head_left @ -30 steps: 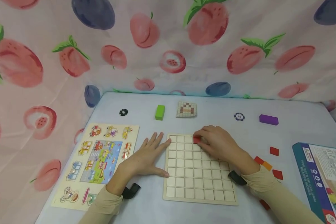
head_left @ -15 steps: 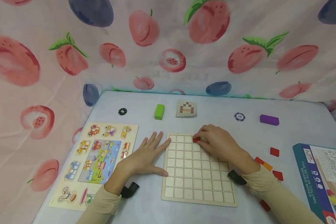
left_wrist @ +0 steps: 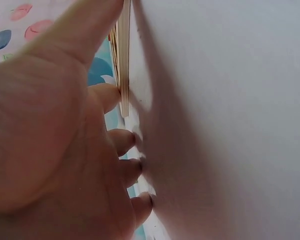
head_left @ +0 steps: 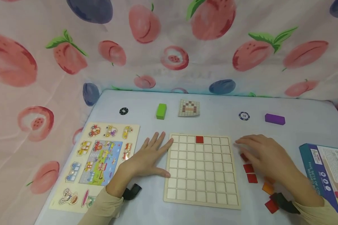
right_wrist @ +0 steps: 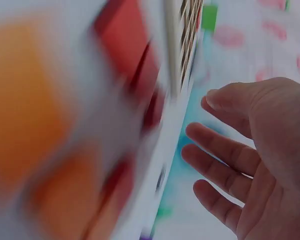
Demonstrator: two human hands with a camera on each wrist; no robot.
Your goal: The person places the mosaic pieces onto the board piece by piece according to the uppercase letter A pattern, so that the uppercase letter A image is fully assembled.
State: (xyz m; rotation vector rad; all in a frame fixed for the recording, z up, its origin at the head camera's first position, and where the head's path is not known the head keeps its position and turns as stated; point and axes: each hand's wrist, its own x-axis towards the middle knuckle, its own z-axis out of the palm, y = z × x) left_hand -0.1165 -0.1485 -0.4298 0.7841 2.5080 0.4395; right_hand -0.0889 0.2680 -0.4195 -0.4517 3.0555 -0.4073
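One red tile [head_left: 199, 139] sits in the top row of the grid board [head_left: 199, 173], mid-frame in the head view, well apart from the right hand [head_left: 266, 153], whose relaxed, empty fingers hover by loose red tiles [head_left: 252, 178] at centre right. The left hand [head_left: 145, 159], fingers spread, touches the board's left edge. White tabletop [head_left: 243, 189] separates its right edge from those tiles.

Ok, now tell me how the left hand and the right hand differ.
The left hand touches the left edge of the grid board; the right hand is off it, by the loose red tiles. The left hand is spread wide; the right hand is loosely bent. Both hold nothing.
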